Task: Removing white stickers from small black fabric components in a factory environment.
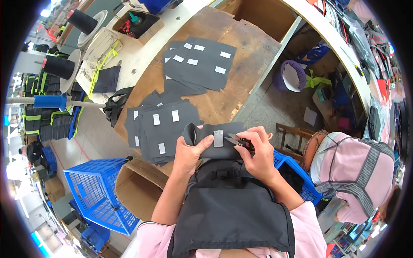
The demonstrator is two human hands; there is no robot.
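A dark grey fabric piece [205, 151] with a small pale label [218, 138] is stretched out in front of me. My left hand [189, 154] pinches it at its left side, thumb on top, where the cloth folds up. In my right hand [259, 154] is a pair of thread snips [239, 141], dark with pointed metal blades. Their tips lie close to the right edge of the label. Just beyond my left hand, a stack of grey fabric pieces [167, 124] with white labels rests on the wooden table. A second stack of labelled pieces [206, 60] lies farther back.
Brown wooden table [241, 64] ahead. Blue crate [97, 189] and cardboard box [137, 185] stand at the left, another blue crate [282, 161] at the right. A purple basket [284, 79] sits beyond. A person in pink [352, 172] is close on the right. Black thread cones [81, 21] stand far left.
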